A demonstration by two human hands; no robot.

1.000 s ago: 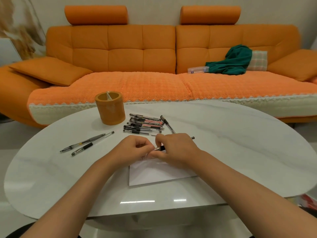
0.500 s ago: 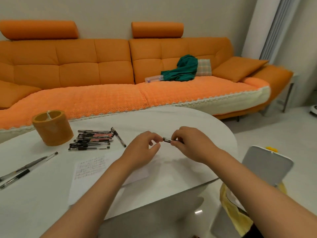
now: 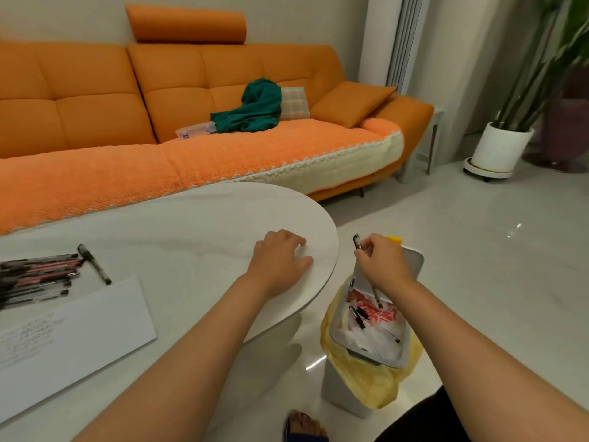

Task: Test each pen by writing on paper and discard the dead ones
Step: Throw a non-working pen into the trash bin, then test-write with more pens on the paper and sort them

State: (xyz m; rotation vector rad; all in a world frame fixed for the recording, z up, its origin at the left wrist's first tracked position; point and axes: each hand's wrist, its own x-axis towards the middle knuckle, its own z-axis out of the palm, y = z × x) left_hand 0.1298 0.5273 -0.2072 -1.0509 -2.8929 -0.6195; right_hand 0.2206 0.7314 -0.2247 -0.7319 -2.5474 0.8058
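My right hand (image 3: 384,262) is shut on a pen (image 3: 357,241), held nearly upright over the open trash bin (image 3: 366,352) beside the table; the pen's lower end shows below the hand, inside the bin's mouth. A couple of other pens (image 3: 358,316) lie in the bin on crumpled waste. My left hand (image 3: 280,263) rests palm down on the white table (image 3: 197,224) near its right edge, holding nothing. At the far left lies a pile of pens (image 3: 35,275), with one black pen (image 3: 94,263) beside it. The sheet of paper (image 3: 73,333), with small scribbles, lies below them.
The bin has a yellow liner (image 3: 366,378) and a raised grey lid (image 3: 411,260). An orange sofa (image 3: 191,100) runs behind the table, with a green cloth (image 3: 251,110) on it. A potted plant (image 3: 500,148) stands at the right. My foot (image 3: 302,425) is by the bin.
My view has swung right, off the pen holder. The right hand carried the pen from above the table out over the bin. The left hand let go and settled on the table.
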